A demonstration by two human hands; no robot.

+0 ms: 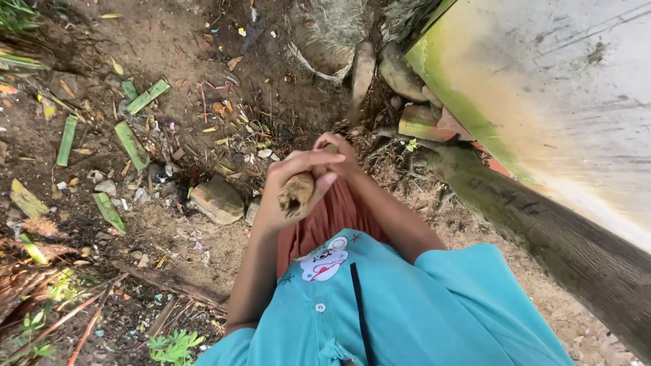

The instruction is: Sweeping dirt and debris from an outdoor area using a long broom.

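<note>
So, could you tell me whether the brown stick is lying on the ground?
No, the brown stick is held up off the soil between the left hand and right hand.

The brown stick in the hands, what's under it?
Under the brown stick show a reddish-orange cloth and bare dirt ground. The hands cover its middle; the ground directly beneath is hidden.

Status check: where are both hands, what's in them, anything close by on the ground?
Left hand and right hand both wrapped around a short brown wood piece, held above the dirt. Flat stone just left, below the hands. Mossy log to the right.
</note>
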